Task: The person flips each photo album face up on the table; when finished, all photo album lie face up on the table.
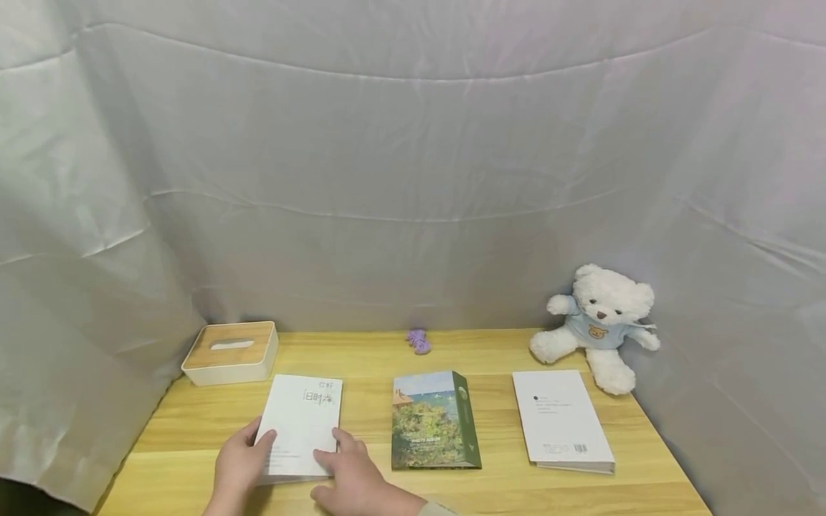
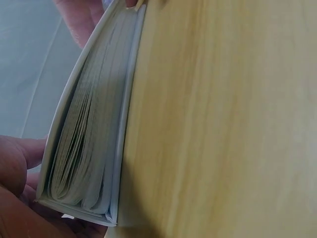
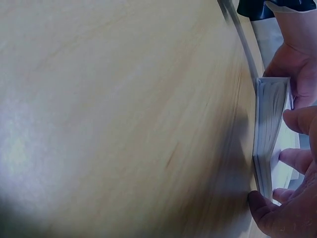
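Observation:
A white photo album (image 1: 301, 423) with dark print on its cover lies on the left part of the wooden table. My left hand (image 1: 240, 455) grips its left side, thumb on the cover. At the opposite side, my right hand (image 1: 355, 476) holds the front right corner, with fingertips on the cover and along the edge. In the left wrist view, the album's page edges (image 2: 91, 134) show between its covers, slightly fanned. Beside it, a green photo album (image 1: 426, 426) with a painted seaside garden lies in the middle. Another white album (image 1: 561, 419) lies farther right.
A tissue box (image 1: 229, 369) with a wooden lid stands at the back left. A small purple toy (image 1: 419, 341) lies at the back edge. At the back right sits a white teddy bear (image 1: 596, 333) in a blue shirt. Grey curtain (image 1: 413, 179) surrounds the table.

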Motion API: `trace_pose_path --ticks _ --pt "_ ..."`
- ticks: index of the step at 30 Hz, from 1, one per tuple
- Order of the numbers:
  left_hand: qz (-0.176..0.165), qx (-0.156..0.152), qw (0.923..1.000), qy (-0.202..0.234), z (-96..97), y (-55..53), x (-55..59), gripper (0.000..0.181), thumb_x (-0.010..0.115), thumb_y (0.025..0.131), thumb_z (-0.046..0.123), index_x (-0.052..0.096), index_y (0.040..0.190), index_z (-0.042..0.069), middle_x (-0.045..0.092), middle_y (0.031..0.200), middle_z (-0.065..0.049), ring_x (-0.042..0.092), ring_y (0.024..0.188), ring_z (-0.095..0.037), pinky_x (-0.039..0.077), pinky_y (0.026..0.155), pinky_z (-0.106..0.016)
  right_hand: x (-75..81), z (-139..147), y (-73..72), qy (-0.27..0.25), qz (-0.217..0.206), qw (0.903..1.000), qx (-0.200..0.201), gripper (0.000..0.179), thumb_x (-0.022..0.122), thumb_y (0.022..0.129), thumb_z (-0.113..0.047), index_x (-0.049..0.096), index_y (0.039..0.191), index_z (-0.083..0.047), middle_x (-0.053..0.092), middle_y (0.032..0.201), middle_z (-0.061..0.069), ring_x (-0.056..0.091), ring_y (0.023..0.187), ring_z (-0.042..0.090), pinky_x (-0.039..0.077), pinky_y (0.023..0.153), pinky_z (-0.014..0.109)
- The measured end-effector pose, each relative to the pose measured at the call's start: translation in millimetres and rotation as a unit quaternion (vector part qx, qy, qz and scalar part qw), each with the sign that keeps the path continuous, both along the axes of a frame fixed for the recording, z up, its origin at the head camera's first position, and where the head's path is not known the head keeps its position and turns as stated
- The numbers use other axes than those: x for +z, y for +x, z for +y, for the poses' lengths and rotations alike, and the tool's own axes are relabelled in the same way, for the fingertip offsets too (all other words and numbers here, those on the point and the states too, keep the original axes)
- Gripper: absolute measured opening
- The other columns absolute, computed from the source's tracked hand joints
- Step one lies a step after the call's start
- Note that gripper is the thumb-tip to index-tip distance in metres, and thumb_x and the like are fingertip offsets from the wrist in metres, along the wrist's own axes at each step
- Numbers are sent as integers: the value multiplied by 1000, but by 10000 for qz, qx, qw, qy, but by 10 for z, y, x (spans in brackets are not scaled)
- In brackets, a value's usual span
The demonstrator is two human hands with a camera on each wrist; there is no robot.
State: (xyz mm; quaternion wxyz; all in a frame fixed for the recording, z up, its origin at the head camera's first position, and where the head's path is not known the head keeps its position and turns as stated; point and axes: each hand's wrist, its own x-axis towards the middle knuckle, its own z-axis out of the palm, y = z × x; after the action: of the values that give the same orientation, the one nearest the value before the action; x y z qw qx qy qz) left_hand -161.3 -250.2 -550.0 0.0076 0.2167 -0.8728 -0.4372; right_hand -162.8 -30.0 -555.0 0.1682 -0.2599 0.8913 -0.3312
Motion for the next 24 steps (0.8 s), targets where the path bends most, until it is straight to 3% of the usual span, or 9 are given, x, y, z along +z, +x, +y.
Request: trace_pose_path --ticks 6,9,13,15,19,24 --pt "-53 74 9999 64 13 -9 49 59 59 106 19 43 147 -21 45 147 -43 39 140 -60 34 114 -68 24 43 -17 -151 120 9998 25 53 77 94 -36 69 143 -17 40 165 12 46 142 38 51 107 37" --pt "42 334 9993 137 55 -2 47 61 60 105 19 42 148 -20 45 147 -43 41 138 -60 34 114 -68 49 100 -34 -399 -76 9991 -98 50 77 95 -35 70 140 -14 43 162 14 45 142 41 50 109 42" --pt "650 952 9933 -11 160 28 92 57 63 103 18 48 148 -13 48 145 -40 46 134 -58 37 111 -70 141 237 -61 -734 -243 9966 -299 50 76 96 -34 67 141 -12 46 160 17 45 143 43 50 108 56" --pt "1046 1076 9885 -194 237 42 162 53 65 102 18 53 145 -11 50 144 -38 46 134 -57 36 111 -71 222 342 -78 -899 -155 9950 -398 51 76 97 -31 65 142 -10 47 158 18 47 142 44 49 107 63" --pt "1770 790 9797 -514 437 45 317 45 73 97 14 63 135 -8 56 139 -36 51 129 -55 40 107 -70 364 615 -132 -1200 226 9905 -633 52 75 97 -29 63 143 -6 50 155 20 50 139 43 45 111 65" --pt "2271 4 9727 -483 801 33 336 40 81 92 10 70 129 -2 67 129 -28 64 117 -46 50 99 -65 440 1084 -230 -1623 519 9820 -819 50 73 100 -25 61 143 -1 51 152 20 53 135 44 51 106 61"
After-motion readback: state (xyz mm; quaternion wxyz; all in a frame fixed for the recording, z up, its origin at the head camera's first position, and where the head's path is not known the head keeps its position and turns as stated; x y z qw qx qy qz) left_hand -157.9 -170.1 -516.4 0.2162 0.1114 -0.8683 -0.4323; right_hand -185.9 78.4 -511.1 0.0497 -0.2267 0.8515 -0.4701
